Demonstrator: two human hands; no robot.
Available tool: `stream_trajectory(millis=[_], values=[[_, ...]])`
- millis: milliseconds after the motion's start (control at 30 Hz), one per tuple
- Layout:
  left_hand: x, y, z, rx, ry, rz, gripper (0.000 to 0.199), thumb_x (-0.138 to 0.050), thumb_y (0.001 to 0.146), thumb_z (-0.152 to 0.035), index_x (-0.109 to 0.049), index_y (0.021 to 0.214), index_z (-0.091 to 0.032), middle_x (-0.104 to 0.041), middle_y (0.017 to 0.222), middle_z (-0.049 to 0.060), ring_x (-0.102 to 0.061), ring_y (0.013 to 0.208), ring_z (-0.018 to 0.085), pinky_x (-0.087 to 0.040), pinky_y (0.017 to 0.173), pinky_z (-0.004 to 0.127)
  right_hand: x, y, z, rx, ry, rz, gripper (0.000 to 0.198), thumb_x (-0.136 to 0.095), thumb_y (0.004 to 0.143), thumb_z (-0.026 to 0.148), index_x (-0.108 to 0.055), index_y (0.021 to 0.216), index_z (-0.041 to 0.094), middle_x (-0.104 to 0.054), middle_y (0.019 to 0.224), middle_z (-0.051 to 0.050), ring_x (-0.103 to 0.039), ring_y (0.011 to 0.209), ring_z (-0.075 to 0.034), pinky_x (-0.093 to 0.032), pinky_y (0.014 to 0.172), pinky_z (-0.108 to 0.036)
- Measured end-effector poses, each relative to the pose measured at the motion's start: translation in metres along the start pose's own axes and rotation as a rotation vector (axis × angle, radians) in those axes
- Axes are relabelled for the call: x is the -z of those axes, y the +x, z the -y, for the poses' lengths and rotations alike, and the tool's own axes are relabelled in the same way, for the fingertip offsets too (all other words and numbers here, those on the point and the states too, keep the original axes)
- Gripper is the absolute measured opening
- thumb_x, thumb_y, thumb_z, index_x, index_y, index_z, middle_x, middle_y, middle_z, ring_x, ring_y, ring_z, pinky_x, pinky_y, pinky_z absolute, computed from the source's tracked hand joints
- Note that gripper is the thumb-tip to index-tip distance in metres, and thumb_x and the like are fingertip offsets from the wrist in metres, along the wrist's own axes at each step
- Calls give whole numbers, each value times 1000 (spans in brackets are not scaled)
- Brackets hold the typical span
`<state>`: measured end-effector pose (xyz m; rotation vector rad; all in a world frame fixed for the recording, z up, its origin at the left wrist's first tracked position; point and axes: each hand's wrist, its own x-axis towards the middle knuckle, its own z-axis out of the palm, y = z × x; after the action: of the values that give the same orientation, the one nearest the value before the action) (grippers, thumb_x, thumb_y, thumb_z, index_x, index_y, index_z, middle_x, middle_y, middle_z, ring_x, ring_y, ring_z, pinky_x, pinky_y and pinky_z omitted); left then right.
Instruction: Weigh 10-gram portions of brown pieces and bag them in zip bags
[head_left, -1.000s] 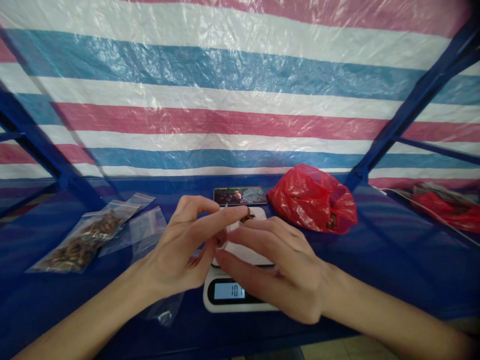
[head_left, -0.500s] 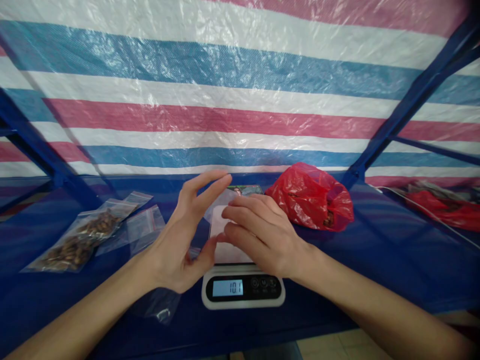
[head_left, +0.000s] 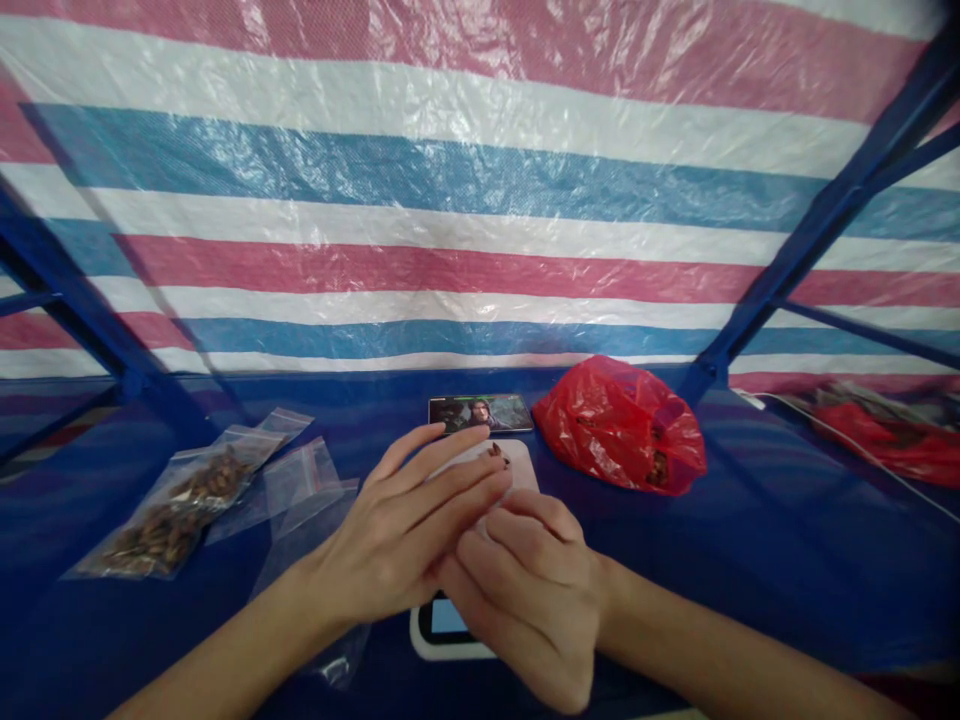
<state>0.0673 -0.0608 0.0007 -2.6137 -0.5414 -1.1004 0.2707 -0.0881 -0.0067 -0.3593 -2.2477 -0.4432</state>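
Observation:
A white digital scale stands on the blue table in front of me, its lit display partly covered by my hands. On its plate lie a few small dark brown pieces. My left hand is above the plate with its fingers stretched out side by side, the thumb out of sight. Pressed close to it, my right hand has its fingers curled into a fist over the front of the scale. What its fingers hold, if anything, is hidden.
Behind the scale lies a phone with a lit picture. A red plastic bag with brown pieces stands right of it. At the left are filled clear zip bags and flat zip bags. Blue metal struts flank the striped sheet.
My right hand has curled its fingers and come nearer me; my left hand's fingers have straightened across the plate. Brown pieces now show on the plate. The view has tilted up.

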Motion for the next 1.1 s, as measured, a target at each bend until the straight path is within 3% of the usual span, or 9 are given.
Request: stream_trajectory(millis=[133, 267, 367, 467, 567, 667, 767, 967, 1100], values=[[-3, 1, -2, 59, -56, -11, 36, -41, 108, -22, -61, 137, -10, -74, 134, 12, -50, 149, 23, -30, 130, 42, -2, -4, 5, -139, 47, -145, 26, -56, 99, 7, -79, 94, 17, -82, 100, -1, -70, 100, -16, -56, 103, -35], [-5, 0, -4, 131, -124, 40, 45, -40, 108, -29, -55, 146, -9, -70, 141, 15, -47, 152, 27, -31, 129, 47, -8, -7, 0, -158, 62, -183, 19, -64, 99, 19, -82, 95, 24, -84, 103, 3, -74, 97, -15, -61, 97, -29], [-7, 0, -8, 223, -177, 42, 46, -42, 106, -24, -53, 148, -12, -72, 134, 13, -49, 148, 28, -36, 124, 48, -11, -7, -13, -18, 44, -236, 24, -60, 103, 25, -84, 100, 24, -83, 113, 3, -74, 103, -14, -61, 89, -23], [-8, 2, -12, 281, -192, 18, 41, -47, 103, -16, -56, 143, -14, -74, 124, 12, -53, 140, 27, -43, 117, 46, -13, -8, -23, 163, 44, -262, 17, -68, 97, 23, -84, 100, 21, -83, 115, -2, -72, 111, -16, -62, 78, -22], [-6, 2, -11, 274, -128, -13, 34, -47, 103, -13, -62, 133, -14, -73, 116, 11, -57, 130, 26, -46, 112, 43, -11, -6, -20, 105, 77, -160, 18, -66, 99, 22, -84, 101, 20, -83, 115, -1, -70, 112, -15, -62, 78, -22], [-5, -2, -4, 219, 30, -17, 39, -45, 104, -15, -60, 140, -9, -72, 116, 14, -58, 124, 29, -44, 114, 48, -6, -1, -14, -22, 83, -77, 24, -59, 103, 18, -82, 107, 15, -83, 113, -2, -71, 112, -17, -60, 85, -27], [-6, -9, 2, 172, 143, -6, 43, -45, 105, -22, -58, 144, -8, -71, 117, 16, -60, 121, 33, -47, 113, 56, -1, 5, -15, 26, 74, -69, 24, -58, 102, 16, -80, 110, 10, -83, 108, -5, -72, 111, -21, -58, 94, -31], [-10, -7, -1, 98, 257, -83, 30, -45, 103, -16, -70, 120, -18, -76, 113, 11, -66, 126, 32, -52, 116, 55, -8, 3, -21, 21, 141, 54, 24, -52, 101, 10, -76, 100, 9, -77, 89, -8, -71, 94, -24, -56, 100, -38], [-7, 1, -5, -24, 299, -24, 27, -46, 103, -11, -71, 113, -11, -78, 112, 11, -67, 125, 29, -49, 120, 52, -16, -6, -16, 8, 132, 179, 18, -61, 104, 28, -72, 101, 15, -76, 98, -6, -71, 100, -25, -54, 104, -42]])
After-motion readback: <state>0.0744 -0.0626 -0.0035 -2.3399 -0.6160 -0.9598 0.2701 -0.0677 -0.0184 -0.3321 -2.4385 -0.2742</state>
